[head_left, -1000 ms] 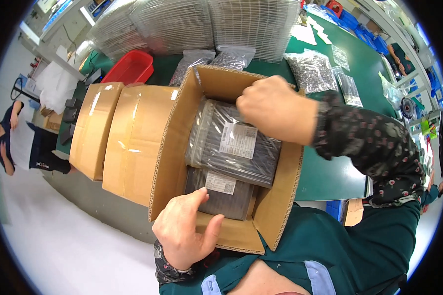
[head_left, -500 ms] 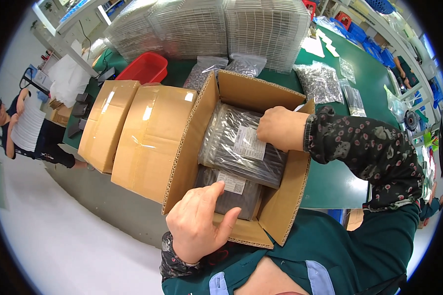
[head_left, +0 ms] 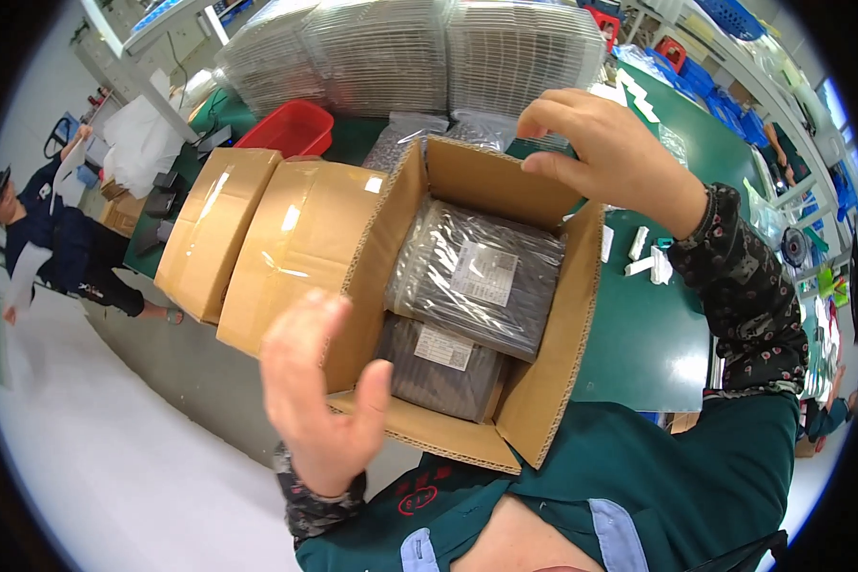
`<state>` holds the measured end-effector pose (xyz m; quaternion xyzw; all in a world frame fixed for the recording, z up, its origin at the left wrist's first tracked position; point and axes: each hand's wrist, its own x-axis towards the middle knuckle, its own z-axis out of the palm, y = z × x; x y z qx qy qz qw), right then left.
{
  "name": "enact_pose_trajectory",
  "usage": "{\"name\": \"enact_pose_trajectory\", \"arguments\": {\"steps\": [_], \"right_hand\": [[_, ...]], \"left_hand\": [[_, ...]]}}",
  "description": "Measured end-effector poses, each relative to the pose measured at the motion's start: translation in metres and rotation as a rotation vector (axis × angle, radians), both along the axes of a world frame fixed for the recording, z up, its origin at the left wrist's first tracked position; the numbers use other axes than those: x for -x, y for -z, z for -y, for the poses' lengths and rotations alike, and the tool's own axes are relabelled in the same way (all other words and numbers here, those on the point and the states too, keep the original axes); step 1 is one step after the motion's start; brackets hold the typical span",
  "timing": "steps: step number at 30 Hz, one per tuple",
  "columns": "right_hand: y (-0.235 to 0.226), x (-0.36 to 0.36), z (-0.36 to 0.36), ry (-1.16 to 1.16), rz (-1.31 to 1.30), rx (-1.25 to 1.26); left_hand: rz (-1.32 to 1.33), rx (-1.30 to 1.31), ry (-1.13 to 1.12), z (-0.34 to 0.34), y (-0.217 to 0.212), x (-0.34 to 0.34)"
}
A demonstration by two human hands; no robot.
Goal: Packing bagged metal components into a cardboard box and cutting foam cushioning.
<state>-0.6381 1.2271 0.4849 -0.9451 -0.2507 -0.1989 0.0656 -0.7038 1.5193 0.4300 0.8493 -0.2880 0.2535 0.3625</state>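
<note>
An open cardboard box (head_left: 553,381) stands in front of me at the table's near edge. Inside lie plastic-wrapped packs of dark parts: one larger pack (head_left: 439,272) with a white label (head_left: 484,274), and a second pack (head_left: 415,386) nearer me, partly under it, with its own label (head_left: 443,348). My left hand (head_left: 319,391) hovers at the box's left near wall, blurred, thumb and fingers apart, holding nothing. Above the far right corner of the box is my right hand (head_left: 601,153), fingers curved and spread from the thumb, also with nothing in it.
Two taped cartons (head_left: 300,253) stand left of the box, with a red tub (head_left: 291,129) behind them. Stacked clear trays (head_left: 381,57) line the back, bags of small parts (head_left: 405,133) before them. White pieces (head_left: 653,262) lie on the green table (head_left: 639,343). Another person (head_left: 62,229) stands at far left.
My right hand has lifted off the packs, up and away toward the far right corner. My left hand has drawn back left, out of the box. White pieces at right have come into view.
</note>
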Motion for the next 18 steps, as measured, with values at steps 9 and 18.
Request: {"name": "enact_pose_trajectory", "arguments": {"steps": [9, 18], "right_hand": [[0.011, 0.039, 0.005, -0.072, 0.090, -0.008], [0.035, 0.028, 0.010, 0.032, -0.262, 0.059]], "left_hand": [[-0.501, -0.344, 0.173, 0.002, -0.007, -0.050], [-0.512, -0.427, 0.251, 0.011, 0.002, -0.053]]}}
